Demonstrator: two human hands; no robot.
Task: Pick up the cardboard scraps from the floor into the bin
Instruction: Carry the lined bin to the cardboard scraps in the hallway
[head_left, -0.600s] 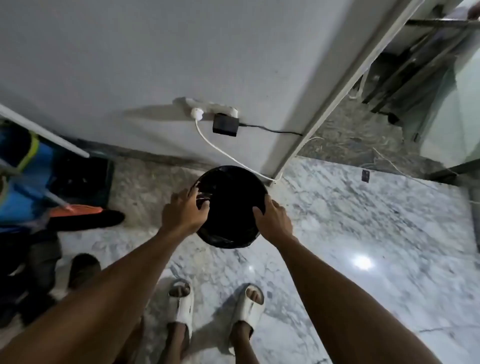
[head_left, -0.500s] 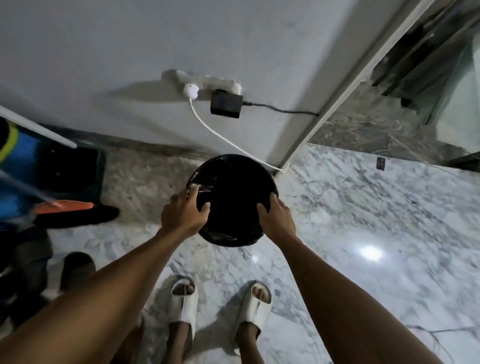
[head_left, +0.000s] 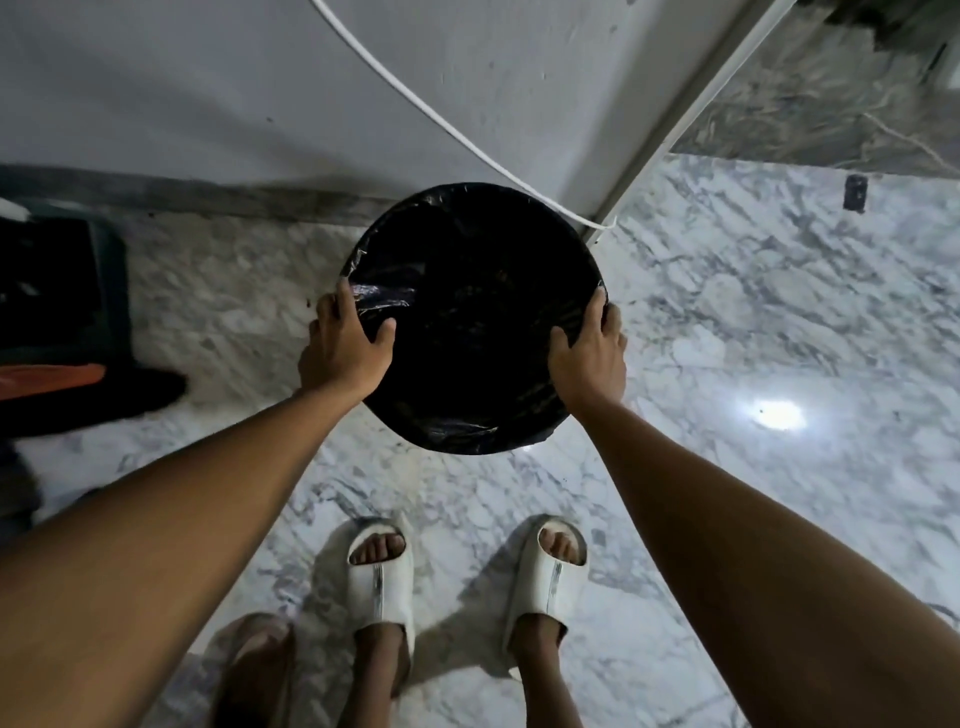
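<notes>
floor (head_left: 753, 322): white-grey marble | on it: bin (head_left: 470, 270), white slippers (head_left: 382, 577)

A single head-worn wide-angle view looks steeply down from standing height, facing the wall (head_left: 208, 93). The bin (head_left: 467, 249) sits mid-frame, at arm's reach. Below the bin the marble floor (head_left: 753, 312) and the wearer's sandalled feet (head_left: 382, 571) fill the lower frame.

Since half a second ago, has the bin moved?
No. The bin sits as close to the foot of the door frame as before; only the camera tilted down.
</notes>
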